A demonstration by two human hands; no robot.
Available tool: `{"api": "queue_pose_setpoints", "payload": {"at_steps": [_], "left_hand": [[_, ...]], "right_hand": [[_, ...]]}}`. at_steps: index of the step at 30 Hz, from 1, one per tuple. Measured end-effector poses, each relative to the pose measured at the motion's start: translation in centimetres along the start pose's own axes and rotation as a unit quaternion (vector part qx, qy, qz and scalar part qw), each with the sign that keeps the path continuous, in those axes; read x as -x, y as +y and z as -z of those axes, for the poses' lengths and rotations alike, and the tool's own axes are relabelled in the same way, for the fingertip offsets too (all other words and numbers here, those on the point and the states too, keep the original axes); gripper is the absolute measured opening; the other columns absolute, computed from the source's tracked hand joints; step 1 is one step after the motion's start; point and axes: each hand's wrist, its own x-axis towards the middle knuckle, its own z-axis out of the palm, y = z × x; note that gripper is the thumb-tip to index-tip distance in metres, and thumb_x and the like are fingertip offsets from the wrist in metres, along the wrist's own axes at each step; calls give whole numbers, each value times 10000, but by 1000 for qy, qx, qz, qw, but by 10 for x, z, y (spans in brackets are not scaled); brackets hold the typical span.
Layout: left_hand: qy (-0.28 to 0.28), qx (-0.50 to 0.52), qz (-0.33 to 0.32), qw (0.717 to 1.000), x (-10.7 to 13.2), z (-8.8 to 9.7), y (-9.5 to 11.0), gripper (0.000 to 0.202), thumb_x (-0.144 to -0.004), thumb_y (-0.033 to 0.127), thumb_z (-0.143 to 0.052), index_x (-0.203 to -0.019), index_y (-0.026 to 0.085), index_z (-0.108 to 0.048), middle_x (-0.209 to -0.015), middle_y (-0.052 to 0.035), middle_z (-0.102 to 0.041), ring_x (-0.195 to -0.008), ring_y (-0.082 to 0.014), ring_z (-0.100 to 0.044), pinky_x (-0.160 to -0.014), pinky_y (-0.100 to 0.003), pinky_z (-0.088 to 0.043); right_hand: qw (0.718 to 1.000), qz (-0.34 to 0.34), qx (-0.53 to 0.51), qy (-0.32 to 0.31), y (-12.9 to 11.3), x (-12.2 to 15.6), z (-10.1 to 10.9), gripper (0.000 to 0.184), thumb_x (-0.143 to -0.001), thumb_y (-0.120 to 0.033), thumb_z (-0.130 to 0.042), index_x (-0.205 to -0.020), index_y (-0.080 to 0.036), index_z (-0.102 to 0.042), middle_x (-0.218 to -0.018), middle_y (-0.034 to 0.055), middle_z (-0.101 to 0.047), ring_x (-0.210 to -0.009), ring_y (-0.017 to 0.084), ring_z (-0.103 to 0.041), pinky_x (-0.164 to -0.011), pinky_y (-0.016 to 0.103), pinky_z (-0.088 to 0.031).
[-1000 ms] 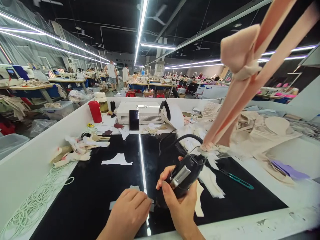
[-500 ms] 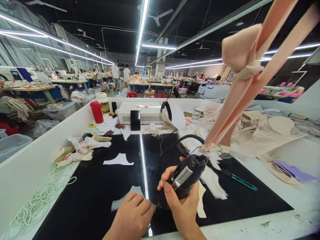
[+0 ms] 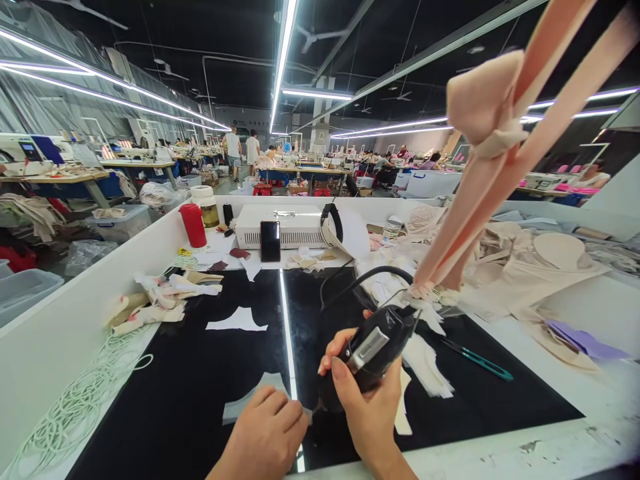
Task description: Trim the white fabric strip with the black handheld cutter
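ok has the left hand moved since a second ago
Yes, slightly: the left hand is nearer the wearer, judged against the smartphone, leaving more of the grey cut piece uncovered.

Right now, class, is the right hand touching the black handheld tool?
Touching: the head view shows the right hand closed around the black handheld tool, fingers wrapped against its side.

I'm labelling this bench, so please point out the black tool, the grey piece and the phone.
Black tool [image 3: 371, 351]: head view, silver strip on its body.
Grey piece [image 3: 240, 408]: head view, its uncovered left end.
Phone [image 3: 271, 241]: head view, its dark face.
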Motion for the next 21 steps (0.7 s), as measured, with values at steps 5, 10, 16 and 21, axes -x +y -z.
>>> {"api": "queue_pose_setpoints", "payload": {"at_steps": [5,10,16,21], "left_hand": [[0,-4,-7,1000,-1,2,0,310,-1001,14,-394,-850,164,-619,-721,11,-592,-611,-158,-522,-650,-328,-417],[7,2,-5,1000,1,1,1,298,-996,12,-416,-835,166,-614,-714,18,-593,-617,-155,-530,-659,-330,-410],[16,-7,4,1000,4,-2,-1,300,-997,29,-425,-803,183,-593,-709,19,-587,-619,-158,-522,-670,-330,-418],[21,-15,7,1000,3,-1,-1,286,-970,8,-444,-792,185,-579,-703,21,-579,-613,-155,-513,-683,-324,-406]], "right_hand": [[1000,-4,-12,20,-1,-4,-2,224,-937,-218,-710,-1005,-296,-511,-874,-54,-651,-619,120,-651,-587,275,-588],[1000,-1,-11,9,0,-3,-3,213,-942,-213,-705,-1007,-293,-518,-866,-57,-644,-613,104,-640,-543,229,-553],[1000,-5,-18,11,2,-1,0,228,-944,-200,-708,-1026,-298,-518,-896,-50,-648,-633,111,-650,-550,239,-558],[1000,-6,-15,7,4,-1,0,227,-943,-186,-703,-1027,-299,-524,-900,-47,-647,-626,113,-646,-553,244,-563]]}}
